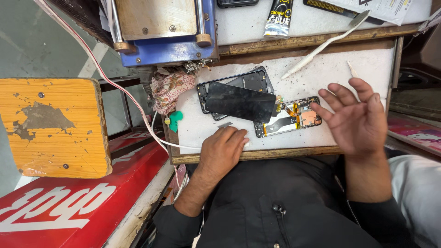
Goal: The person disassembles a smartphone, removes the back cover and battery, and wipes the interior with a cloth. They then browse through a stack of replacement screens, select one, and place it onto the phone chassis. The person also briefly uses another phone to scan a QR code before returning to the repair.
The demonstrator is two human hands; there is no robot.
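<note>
Glue tube (279,18) black-yellow, top centre; left hand (223,149) flat, empty; right hand (356,117) open, empty.

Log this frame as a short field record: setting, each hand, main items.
Setting: white worktop with wooden edge
Left hand: palm down on the worktop, holding nothing, near a small metal blade
Right hand: raised, open, empty
Main items: black phone screen lying across a phone frame; opened phone body beside it
Other: white spudger, glue tube
</note>
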